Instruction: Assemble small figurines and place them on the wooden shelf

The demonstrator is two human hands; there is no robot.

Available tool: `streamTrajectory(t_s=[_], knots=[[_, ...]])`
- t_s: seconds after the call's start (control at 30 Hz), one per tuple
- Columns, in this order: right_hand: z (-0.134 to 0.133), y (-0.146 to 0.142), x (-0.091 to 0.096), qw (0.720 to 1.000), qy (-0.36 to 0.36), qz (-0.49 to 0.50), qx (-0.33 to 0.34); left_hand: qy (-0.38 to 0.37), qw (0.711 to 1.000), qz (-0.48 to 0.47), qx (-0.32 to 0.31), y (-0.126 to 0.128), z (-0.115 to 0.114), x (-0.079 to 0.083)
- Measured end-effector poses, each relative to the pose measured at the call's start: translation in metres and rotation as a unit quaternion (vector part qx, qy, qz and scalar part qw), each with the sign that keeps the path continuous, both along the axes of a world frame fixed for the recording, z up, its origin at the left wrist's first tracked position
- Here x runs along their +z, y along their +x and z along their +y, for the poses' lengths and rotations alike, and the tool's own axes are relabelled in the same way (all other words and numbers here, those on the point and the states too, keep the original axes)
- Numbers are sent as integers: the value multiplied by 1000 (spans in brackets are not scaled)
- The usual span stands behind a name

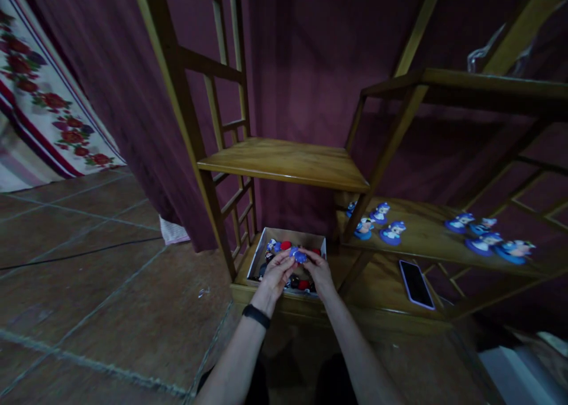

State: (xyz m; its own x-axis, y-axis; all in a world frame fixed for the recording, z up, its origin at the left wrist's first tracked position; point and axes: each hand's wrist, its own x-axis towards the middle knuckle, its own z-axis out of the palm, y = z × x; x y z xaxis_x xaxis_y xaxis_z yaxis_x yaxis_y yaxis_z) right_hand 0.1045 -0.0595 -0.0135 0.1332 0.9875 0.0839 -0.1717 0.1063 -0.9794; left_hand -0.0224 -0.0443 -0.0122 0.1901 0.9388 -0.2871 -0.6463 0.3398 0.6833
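Between my two hands is a small purple-blue figurine [298, 255], held just above an open cardboard box [254, 263]. My left hand [278, 270] grips its left side, fingers closed. From the other side, the fingers of my right hand [318, 269] pinch its right edge. Inside the box lie several more small figurines, among them a red one [286, 246] and blue-and-white ones [272, 246]. My hands and forearms hide part of the box and its contents.
The box stands on the bottom board of a wooden shelf unit [284, 163]. Several purple and blue figurines [393, 233] stand on the shelf at right. A phone [416, 283] lies below them. A dark curtain [306, 55] hangs behind; a cable [80, 254] crosses the tiled floor.
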Motion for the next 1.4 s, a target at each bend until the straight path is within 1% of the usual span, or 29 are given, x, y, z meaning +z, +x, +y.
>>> streamTrajectory(t_s=[0.1, 0.17, 0.3, 0.47, 0.63, 0.73, 0.87, 0.97, 1.1, 1.3, 1.4], knots=[[-27, 0, 1, 997, -48, 54, -5, -5, 999, 28, -27, 0, -25, 4], [-46, -1, 2, 993, -86, 75, -6, -14, 999, 45, -26, -1, -44, 6], [-84, -6, 5, 987, -144, 74, 10, -25, 997, 75, -23, -6, -80, 6], [-120, -15, 6, 979, -174, 100, 20, -26, 996, 84, -28, -15, -119, 2], [-141, -24, 4, 977, -178, 107, 49, 1, 994, 103, -24, -25, -147, 1], [-148, -27, -2, 978, -167, 100, 69, 18, 994, 103, -14, -27, -155, -2], [-152, -23, -13, 983, -119, 119, 68, 45, 990, 133, -3, -20, -156, -10], [-151, -17, -18, 986, -101, 119, 56, 78, 981, 178, -3, -13, -153, -15], [-150, -13, -20, 993, -82, 81, 22, 120, 965, 234, 11, -8, -152, -17], [-147, -24, -21, 994, -89, 59, -15, 146, 948, 280, 27, -8, -151, -17], [-146, -26, -21, 994, -95, 62, -8, 148, 949, 273, 49, -9, -149, -19]])
